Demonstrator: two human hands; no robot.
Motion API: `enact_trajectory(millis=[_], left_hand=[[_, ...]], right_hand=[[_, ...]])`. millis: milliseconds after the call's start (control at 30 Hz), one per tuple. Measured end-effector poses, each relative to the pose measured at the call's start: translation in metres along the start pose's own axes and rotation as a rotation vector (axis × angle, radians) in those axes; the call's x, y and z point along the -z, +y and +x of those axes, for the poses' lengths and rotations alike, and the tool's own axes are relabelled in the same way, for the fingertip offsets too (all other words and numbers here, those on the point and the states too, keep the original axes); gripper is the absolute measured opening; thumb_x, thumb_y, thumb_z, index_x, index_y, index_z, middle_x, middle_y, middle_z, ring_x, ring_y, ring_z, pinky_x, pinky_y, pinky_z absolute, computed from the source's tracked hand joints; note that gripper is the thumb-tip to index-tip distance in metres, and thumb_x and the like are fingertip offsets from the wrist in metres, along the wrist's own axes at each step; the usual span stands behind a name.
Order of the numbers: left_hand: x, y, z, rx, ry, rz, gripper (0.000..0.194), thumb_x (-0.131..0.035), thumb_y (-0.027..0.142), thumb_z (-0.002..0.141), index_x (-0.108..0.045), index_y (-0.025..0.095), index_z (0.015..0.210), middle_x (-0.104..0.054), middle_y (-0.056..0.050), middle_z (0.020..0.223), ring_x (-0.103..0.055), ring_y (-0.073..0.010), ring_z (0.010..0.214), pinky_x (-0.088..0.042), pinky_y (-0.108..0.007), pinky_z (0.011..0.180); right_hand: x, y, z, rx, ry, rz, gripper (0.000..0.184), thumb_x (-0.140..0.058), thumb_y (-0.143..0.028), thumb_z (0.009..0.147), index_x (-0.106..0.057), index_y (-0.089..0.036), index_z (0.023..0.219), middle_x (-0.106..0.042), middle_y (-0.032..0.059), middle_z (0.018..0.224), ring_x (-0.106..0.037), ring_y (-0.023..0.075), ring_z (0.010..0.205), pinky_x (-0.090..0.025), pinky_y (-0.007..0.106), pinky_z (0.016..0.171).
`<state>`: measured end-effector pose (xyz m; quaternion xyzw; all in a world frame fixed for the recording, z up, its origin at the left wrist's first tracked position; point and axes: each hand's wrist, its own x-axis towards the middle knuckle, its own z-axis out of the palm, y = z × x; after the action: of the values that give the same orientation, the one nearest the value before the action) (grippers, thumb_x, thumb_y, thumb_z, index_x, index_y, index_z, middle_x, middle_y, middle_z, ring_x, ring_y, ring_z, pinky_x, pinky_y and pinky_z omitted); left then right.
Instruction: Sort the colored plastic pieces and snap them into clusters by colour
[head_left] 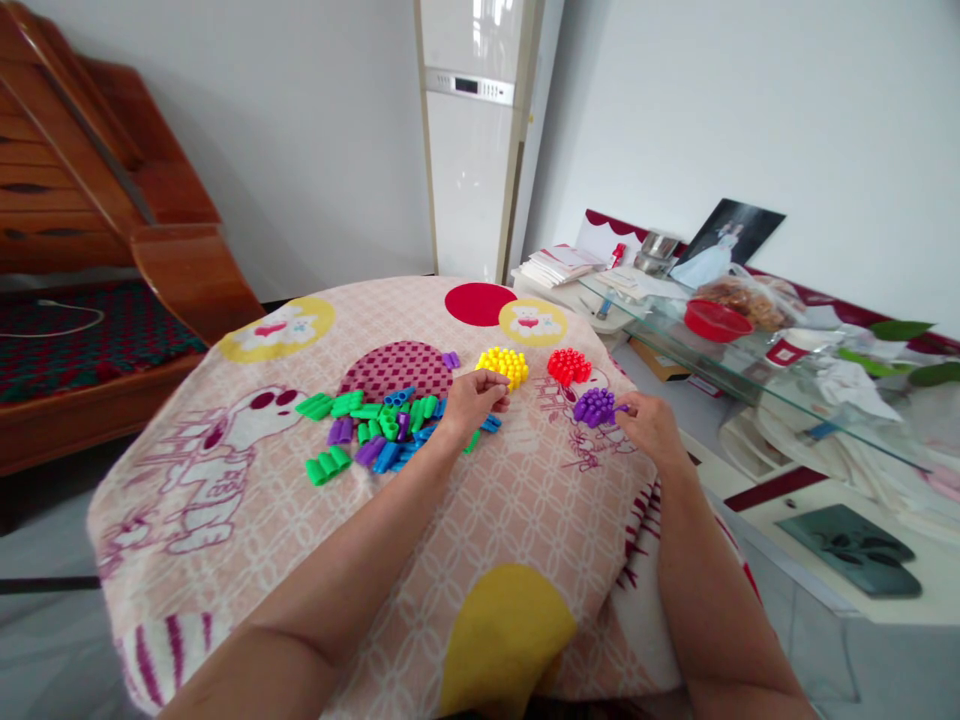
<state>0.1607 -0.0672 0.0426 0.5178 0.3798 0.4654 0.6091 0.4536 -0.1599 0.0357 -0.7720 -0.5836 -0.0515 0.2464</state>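
My right hand (651, 425) pinches a small purple plastic piece (621, 408) at the right side of a purple cluster of knobbed pieces (595, 406). My left hand (472, 402) is closed, thumb and fingertips together, just in front of a yellow knobbed cluster (504, 366); whatever it may hold is hidden. Behind the purple cluster lies a red knobbed cluster (569, 365). Left of my left hand spreads a loose pile of ridged plastic pieces, including green ones (328, 465), blue ones (387, 457) and purple ones (340, 431). My left wrist partly covers the pile's right end.
A patterned cloth (525, 500) covers the table. To the right stands a glass-topped cabinet (787, 375) bearing a red bowl (718, 320), papers (559, 265) and a photo (727, 243). A wooden bench (187, 260) is at left, a tall white air conditioner (472, 170) behind.
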Motion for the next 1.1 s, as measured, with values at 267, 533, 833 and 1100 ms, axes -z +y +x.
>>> enact_trajectory(millis=[267,533,833,1100], left_hand=[[0.011,-0.005,0.009,-0.05,0.049,0.081,0.011,-0.062,0.014,0.073,-0.065,0.012,0.084,-0.065,0.0,0.064,-0.063,-0.0114,0.057,-0.055,-0.024,0.059],[0.053,0.009,0.068,-0.127,0.304,0.983,0.047,-0.05,0.006,0.083,-0.06,0.008,0.128,-0.068,-0.016,0.124,-0.065,-0.0225,0.113,-0.049,-0.031,0.097],[0.055,0.008,0.078,-0.089,0.091,1.405,0.028,-0.059,0.014,0.082,-0.071,0.011,0.108,-0.069,-0.017,0.117,-0.063,-0.028,0.111,-0.048,-0.033,0.093],[-0.008,0.023,0.026,-0.14,-0.102,0.726,0.019,-0.069,0.03,0.079,-0.071,0.015,0.091,-0.072,-0.005,0.081,-0.065,-0.015,0.072,-0.051,-0.025,0.069]], right_hand=[[0.0,0.0,0.0,-0.025,-0.025,0.039,0.03,-0.057,-0.024,0.073,-0.071,-0.017,0.098,-0.066,0.0032,0.064,-0.059,0.0179,0.062,-0.041,0.028,0.064],[0.004,-0.006,0.003,-0.046,0.287,0.179,0.03,-0.049,-0.03,0.071,-0.072,-0.015,0.084,-0.058,0.0028,0.055,-0.049,0.0161,0.051,-0.036,0.028,0.056],[-0.002,-0.003,0.003,-0.045,0.368,0.271,0.036,-0.049,-0.033,0.071,-0.075,-0.014,0.087,-0.059,0.0031,0.052,-0.052,0.0175,0.05,-0.039,0.029,0.054],[0.0,-0.008,0.004,-0.074,0.387,0.419,0.029,-0.055,-0.032,0.075,-0.075,-0.014,0.087,-0.063,0.0018,0.055,-0.055,0.017,0.051,-0.044,0.029,0.055]])
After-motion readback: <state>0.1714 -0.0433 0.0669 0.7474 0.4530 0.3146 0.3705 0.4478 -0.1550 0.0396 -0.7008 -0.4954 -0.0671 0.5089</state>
